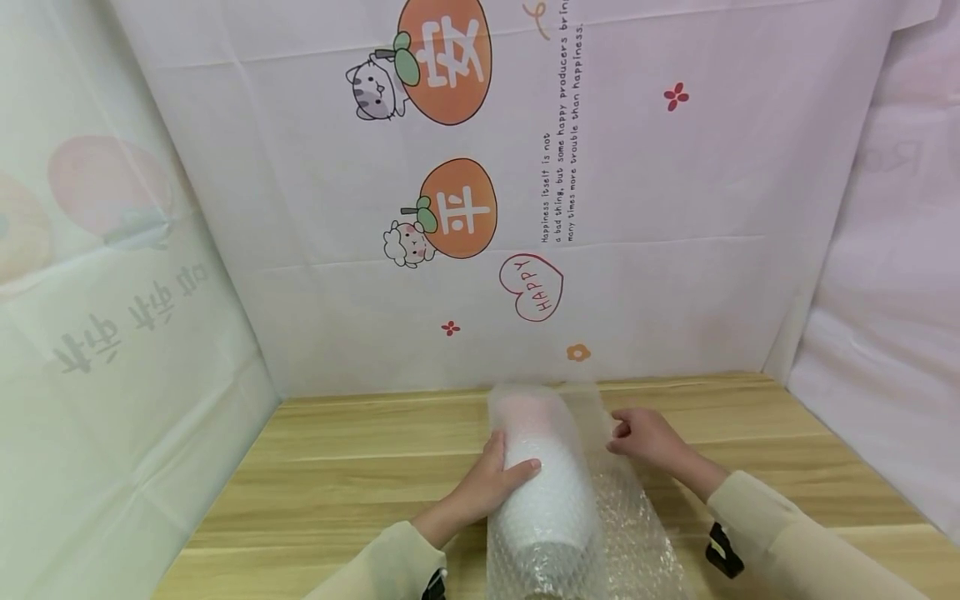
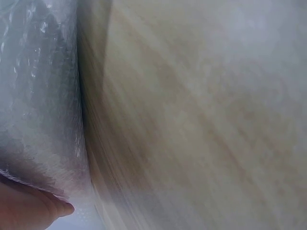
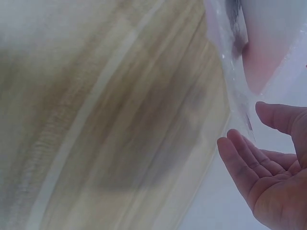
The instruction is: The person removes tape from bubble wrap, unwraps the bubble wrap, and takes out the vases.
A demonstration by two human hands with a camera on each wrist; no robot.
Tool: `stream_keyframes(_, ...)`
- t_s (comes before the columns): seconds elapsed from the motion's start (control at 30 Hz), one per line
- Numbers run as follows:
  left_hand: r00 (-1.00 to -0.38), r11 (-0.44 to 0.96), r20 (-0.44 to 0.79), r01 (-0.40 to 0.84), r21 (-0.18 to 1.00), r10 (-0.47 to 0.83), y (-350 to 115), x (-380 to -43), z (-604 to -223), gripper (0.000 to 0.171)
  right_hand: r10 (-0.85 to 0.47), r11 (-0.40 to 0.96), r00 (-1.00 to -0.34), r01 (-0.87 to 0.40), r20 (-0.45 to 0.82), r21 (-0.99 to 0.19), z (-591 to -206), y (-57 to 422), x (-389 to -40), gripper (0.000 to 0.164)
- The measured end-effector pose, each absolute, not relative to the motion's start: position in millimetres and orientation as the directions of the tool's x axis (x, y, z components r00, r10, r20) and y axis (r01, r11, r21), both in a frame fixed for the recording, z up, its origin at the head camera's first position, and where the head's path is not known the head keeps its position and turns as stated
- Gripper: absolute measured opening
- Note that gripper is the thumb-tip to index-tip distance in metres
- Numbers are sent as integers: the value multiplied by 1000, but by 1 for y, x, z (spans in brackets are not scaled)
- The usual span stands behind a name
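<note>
A long white vase-shaped object [image 1: 547, 483], pinkish at its far end, lies on the table inside clear bubble wrap [image 1: 637, 517]. My left hand [image 1: 487, 483] grips its left side through the wrap, thumb across the top and fingers along the side. In the left wrist view, part of that hand [image 2: 31, 208] shows below the wrapped side [image 2: 43, 86]. My right hand [image 1: 648, 437] is at the right edge of the loose wrap. Seen from the right wrist, its thumb and fingers [image 3: 244, 158] stand apart, fingertips right at the wrap's edge [image 3: 230, 72].
The wood-grain table [image 1: 360, 467] runs back to a white printed cloth [image 1: 637, 208] hanging behind it. More cloth hangs at the left [image 1: 90, 417] and the right [image 1: 877, 333]. Black wrist straps [image 1: 723, 550] sit on both sleeves.
</note>
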State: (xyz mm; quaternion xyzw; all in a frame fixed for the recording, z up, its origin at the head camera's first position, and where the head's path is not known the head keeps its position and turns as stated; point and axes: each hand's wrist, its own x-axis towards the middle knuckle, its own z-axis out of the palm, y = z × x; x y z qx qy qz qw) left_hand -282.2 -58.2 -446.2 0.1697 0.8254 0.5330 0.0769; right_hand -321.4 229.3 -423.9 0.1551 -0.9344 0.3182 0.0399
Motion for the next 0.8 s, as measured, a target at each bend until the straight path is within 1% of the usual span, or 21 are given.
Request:
stream_keyframes(0.13, -929, 380, 57, 205, 902, 365, -58, -281, -445, 101, -257, 738, -953, -300, 160, -605, -426, 229, -319, 59)
stream_keyframes(0.23, -929, 383, 57, 207, 900, 367, -58, -282, -445, 101, -252, 744, -955, -294, 156, -599, -428, 228, -318, 60)
stream_keyframes(0.43, -925, 377, 61, 212, 902, 374, -58, -281, -444, 102, -256, 779, -953, -301, 160, -550, -433, 228, -315, 60)
stream_keyframes(0.6, -926, 376, 56, 206, 903, 373, -58, -282, -445, 102, -272, 811, -942, -334, 197, -479, -437, 229, -313, 61)
stream_keyframes(0.8, -927, 382, 62, 213, 899, 371, -57, -282, -445, 100, -274, 802, -942, -334, 192, -495, -444, 229, -310, 65)
